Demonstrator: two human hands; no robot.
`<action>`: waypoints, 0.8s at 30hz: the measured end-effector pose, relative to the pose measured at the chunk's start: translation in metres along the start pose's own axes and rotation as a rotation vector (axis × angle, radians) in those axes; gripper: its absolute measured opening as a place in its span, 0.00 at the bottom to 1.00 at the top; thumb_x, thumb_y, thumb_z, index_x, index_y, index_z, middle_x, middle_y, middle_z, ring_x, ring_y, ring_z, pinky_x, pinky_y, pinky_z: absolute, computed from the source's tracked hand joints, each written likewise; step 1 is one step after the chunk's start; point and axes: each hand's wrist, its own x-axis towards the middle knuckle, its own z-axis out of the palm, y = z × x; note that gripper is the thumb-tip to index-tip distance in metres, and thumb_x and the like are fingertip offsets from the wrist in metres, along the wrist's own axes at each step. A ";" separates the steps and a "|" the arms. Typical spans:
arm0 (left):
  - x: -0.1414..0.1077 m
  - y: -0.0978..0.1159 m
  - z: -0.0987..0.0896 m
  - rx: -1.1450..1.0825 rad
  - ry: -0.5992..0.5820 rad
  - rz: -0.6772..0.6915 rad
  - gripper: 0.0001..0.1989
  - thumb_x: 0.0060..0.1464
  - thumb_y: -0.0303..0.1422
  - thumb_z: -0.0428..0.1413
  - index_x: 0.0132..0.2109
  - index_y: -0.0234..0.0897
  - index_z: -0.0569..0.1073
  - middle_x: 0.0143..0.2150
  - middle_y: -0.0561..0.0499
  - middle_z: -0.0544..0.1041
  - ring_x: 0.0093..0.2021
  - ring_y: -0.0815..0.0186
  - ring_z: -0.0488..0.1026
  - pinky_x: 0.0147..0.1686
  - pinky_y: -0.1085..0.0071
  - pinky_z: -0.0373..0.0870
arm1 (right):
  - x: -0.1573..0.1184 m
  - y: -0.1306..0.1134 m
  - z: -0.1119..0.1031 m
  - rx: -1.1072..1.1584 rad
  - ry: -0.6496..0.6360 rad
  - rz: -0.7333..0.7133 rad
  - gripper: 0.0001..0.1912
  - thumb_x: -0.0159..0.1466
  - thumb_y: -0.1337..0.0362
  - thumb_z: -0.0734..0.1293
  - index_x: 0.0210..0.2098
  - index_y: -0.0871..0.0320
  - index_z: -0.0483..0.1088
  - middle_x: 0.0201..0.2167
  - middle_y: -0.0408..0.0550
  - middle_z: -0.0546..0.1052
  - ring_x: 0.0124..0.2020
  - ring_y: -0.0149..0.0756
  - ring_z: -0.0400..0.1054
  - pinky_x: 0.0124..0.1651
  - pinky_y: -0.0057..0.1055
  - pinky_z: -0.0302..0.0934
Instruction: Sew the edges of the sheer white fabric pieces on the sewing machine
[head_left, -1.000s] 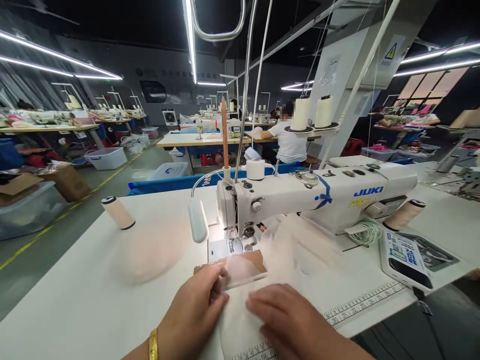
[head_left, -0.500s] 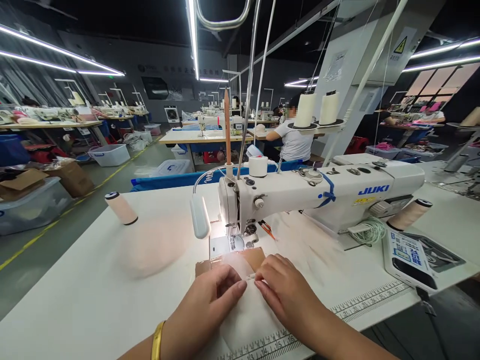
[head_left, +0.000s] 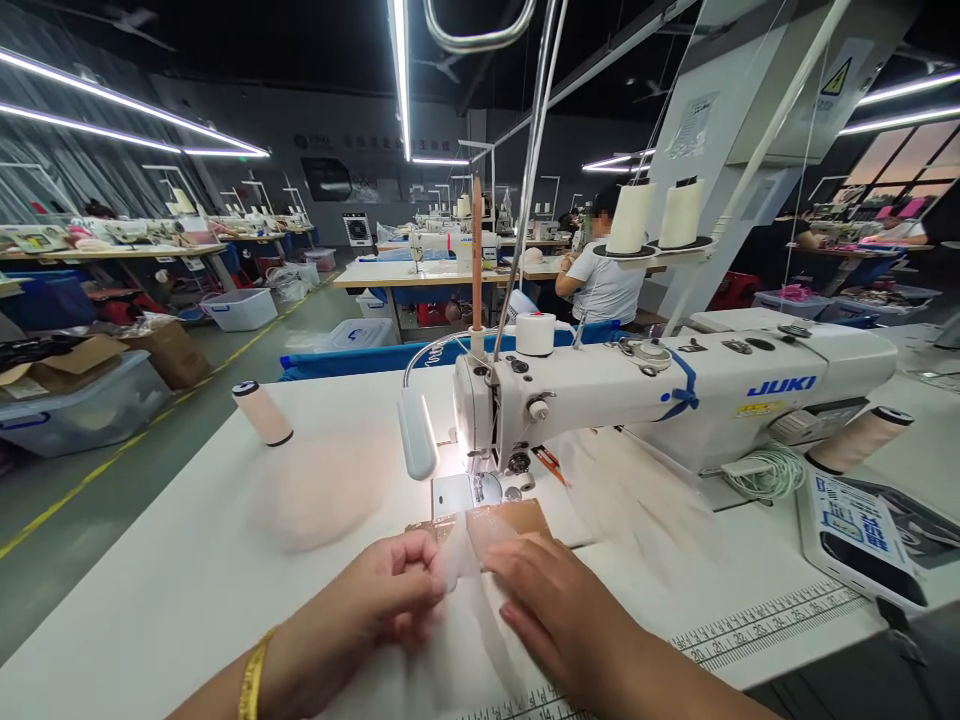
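Sheer white fabric (head_left: 469,625) hangs between my hands, just in front of the white sewing machine (head_left: 600,385). My left hand (head_left: 375,600) is closed, thumb and fingers pinching the fabric's left edge, slightly blurred. My right hand (head_left: 566,610) has its fingers stretched forward, resting on the fabric's right side and the near edge of a brown plate (head_left: 510,520). The machine's needle area is lit by a small lamp (head_left: 417,435). Behind the plate lies the metal needle plate (head_left: 451,495).
Pale sheer fabric lies left (head_left: 322,490) and right (head_left: 637,490) of the machine. Orange snips (head_left: 550,465), a peach thread cone (head_left: 262,413), green cord (head_left: 769,472) and a white device (head_left: 862,535) are on the table. A person in a white shirt (head_left: 606,280) sits beyond.
My left hand has moved left and my right hand has opened from a pinch, its fingers now spread forward. More of the brown plate shows. The whole view has shifted slightly.
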 end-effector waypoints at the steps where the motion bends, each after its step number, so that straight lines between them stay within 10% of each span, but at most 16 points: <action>1: -0.005 0.000 -0.012 0.073 -0.017 -0.046 0.16 0.44 0.39 0.63 0.33 0.39 0.65 0.25 0.58 0.70 0.24 0.71 0.61 0.27 0.74 0.55 | -0.002 0.000 0.001 -0.043 0.000 -0.022 0.18 0.70 0.72 0.61 0.57 0.55 0.67 0.52 0.54 0.77 0.50 0.48 0.70 0.53 0.47 0.69; 6: -0.017 0.012 -0.045 0.661 0.182 -0.018 0.16 0.56 0.48 0.57 0.38 0.39 0.70 0.34 0.51 0.75 0.34 0.61 0.70 0.32 0.70 0.61 | -0.007 -0.001 -0.002 -0.136 0.027 -0.128 0.18 0.66 0.75 0.61 0.53 0.55 0.69 0.52 0.55 0.77 0.51 0.48 0.70 0.51 0.44 0.69; 14: 0.027 0.007 0.008 0.996 0.235 0.383 0.17 0.54 0.44 0.58 0.48 0.40 0.73 0.44 0.45 0.79 0.43 0.50 0.75 0.42 0.63 0.68 | -0.013 0.012 0.028 -0.346 0.174 -0.243 0.09 0.66 0.66 0.65 0.47 0.54 0.70 0.43 0.49 0.79 0.41 0.42 0.71 0.42 0.37 0.67; 20: 0.062 -0.009 0.002 0.829 0.027 0.394 0.12 0.62 0.44 0.52 0.37 0.41 0.70 0.39 0.49 0.80 0.41 0.56 0.75 0.40 0.67 0.70 | -0.026 0.037 0.018 -0.341 0.050 -0.270 0.05 0.76 0.56 0.65 0.49 0.47 0.70 0.44 0.37 0.82 0.44 0.34 0.74 0.45 0.31 0.64; 24: 0.063 -0.004 0.004 0.628 -0.021 0.426 0.20 0.62 0.53 0.52 0.36 0.40 0.71 0.36 0.51 0.78 0.39 0.58 0.74 0.39 0.70 0.70 | 0.013 0.018 -0.021 -0.105 0.004 -0.041 0.30 0.69 0.51 0.72 0.65 0.53 0.62 0.60 0.53 0.75 0.58 0.45 0.69 0.60 0.40 0.64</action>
